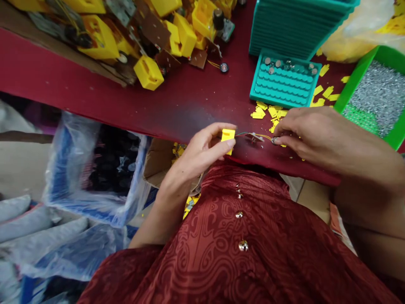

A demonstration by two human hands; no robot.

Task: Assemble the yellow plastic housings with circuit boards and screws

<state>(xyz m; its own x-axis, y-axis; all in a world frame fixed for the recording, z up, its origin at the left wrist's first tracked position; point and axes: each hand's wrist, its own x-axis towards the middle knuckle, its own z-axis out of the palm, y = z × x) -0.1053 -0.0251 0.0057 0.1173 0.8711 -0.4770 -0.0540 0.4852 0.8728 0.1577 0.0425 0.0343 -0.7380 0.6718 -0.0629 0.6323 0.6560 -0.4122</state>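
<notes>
Between the thumb and fingers of my left hand (207, 145) is a small yellow plastic housing (228, 136), above the table's front edge. Thin wires run from it to a small circuit board (255, 137) that hangs between my hands. From the board, yellow wires lead on to a small round speaker (275, 140), pinched in the fingertips of my right hand (311, 137). Loose yellow plastic pieces (259, 110) lie just behind my right hand. The far side of the housing is hidden by my fingers.
Yellow housings with boards and wires (148, 72) are piled at the back left. A teal tray (284, 90) holding several small round metal parts sits before stacked teal trays (294, 29). On the right, a green basket (357, 80) holds screws. A lined blue crate (57, 190) stands below left.
</notes>
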